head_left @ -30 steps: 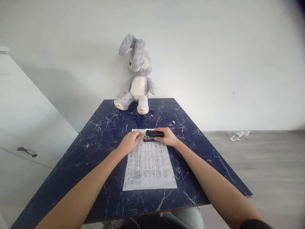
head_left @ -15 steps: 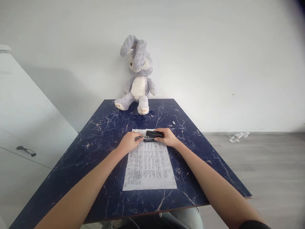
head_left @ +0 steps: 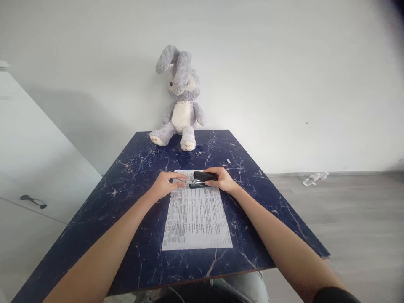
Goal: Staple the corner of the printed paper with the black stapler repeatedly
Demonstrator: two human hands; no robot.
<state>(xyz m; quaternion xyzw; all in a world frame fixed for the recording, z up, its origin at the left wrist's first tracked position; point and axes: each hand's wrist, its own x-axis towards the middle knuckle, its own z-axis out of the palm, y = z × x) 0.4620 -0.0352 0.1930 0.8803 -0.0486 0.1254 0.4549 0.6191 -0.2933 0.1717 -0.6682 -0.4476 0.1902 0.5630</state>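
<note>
A black stapler (head_left: 203,176) is over the upper part of a printed sheet of paper (head_left: 198,223) on the table. My right hand (head_left: 222,180) is closed around its right end, fingers above and thumb below. The stapler's upper and lower parts stand slightly apart. At its left end a thin metal part (head_left: 189,182) sticks out toward my left hand (head_left: 166,183). My left thumb and fingers are apart, with their tips close to that metal part. Whether they touch it is hard to make out.
The table (head_left: 142,235) has a dark blue marbled top. A grey plush rabbit (head_left: 181,101) sits at its far edge against the wall. A small white object (head_left: 228,161) lies beyond my right hand. A white cabinet (head_left: 34,168) stands left; a clear plastic item (head_left: 315,178) lies on the floor.
My left hand has loosened from the small dark piece it pinched and drawn slightly left, its fingers parting. The thin metal part at the stapler's left end now shows. My right hand keeps its hold.
</note>
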